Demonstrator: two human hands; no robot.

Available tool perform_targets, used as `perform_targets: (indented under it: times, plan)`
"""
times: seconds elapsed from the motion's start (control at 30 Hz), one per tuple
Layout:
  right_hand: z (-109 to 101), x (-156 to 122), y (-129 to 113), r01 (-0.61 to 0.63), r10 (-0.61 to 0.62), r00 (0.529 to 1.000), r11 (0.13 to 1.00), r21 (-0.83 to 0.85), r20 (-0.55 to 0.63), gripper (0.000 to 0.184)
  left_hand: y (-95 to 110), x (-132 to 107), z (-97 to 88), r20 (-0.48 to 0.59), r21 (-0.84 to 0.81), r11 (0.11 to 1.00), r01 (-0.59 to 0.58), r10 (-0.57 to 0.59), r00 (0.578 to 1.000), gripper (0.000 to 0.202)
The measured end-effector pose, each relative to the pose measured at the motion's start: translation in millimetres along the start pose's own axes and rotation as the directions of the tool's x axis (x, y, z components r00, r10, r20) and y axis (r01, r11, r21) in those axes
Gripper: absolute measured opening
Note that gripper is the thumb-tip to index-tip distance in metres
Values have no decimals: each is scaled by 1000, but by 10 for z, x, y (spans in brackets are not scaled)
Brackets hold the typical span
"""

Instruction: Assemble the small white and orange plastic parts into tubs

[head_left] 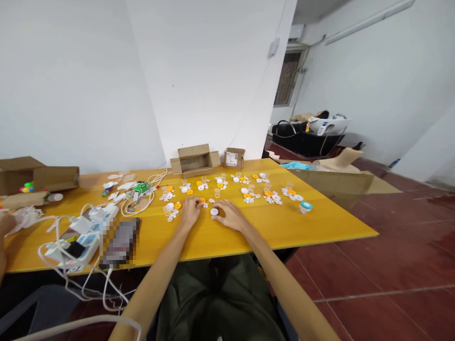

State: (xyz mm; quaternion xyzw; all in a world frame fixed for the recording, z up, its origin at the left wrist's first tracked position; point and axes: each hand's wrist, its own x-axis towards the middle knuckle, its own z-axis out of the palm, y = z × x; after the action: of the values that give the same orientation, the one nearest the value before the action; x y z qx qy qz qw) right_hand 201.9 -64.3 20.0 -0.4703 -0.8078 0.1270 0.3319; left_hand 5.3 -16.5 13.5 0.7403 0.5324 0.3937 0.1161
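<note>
Both my hands rest on a yellow table (pixel 320 222) among several small white and orange round plastic parts (pixel 249 194). My left hand (pixel 191 210) lies knuckles up with its fingers curled next to a small orange piece (pixel 202 200). My right hand (pixel 230 214) lies beside it, fingers bent around a small white round cap (pixel 213 211) that touches its fingertips. Whether either hand truly grips a part is too small to see.
An open cardboard box (pixel 195 160) and a smaller box (pixel 234 157) stand at the table's far edge. A power strip with white cables (pixel 83 239), a phone (pixel 121 241) and more boxes (pixel 39 177) fill the left side. A teal-lidded jar (pixel 305 206) stands right. Another person's hand (pixel 5 225) shows at far left.
</note>
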Motion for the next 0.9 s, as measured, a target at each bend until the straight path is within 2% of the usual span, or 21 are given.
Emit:
perform_targets:
  times: [0.1, 0.23, 0.5, 0.9]
  plan:
    - [12, -2, 17, 1, -1, 1000, 1000, 4, -9, 21, 7, 19, -7, 12, -51, 998, 30, -29, 1000, 9]
    - [37, -5, 40, -2, 2, 1000, 1000, 4, -31, 21, 16, 41, -22, -9, -144, 989, 24, -25, 1000, 18]
    - [75, 0, 66, -27, 28, 995, 1000, 9, -95, 24, 71, 21, -62, -18, -213, 977, 1, -5, 1000, 26]
    - [61, 11, 68, 5, 29, 981, 985, 173, -193, 29, 246, -39, -89, 92, -333, 943, -19, 53, 994, 31]
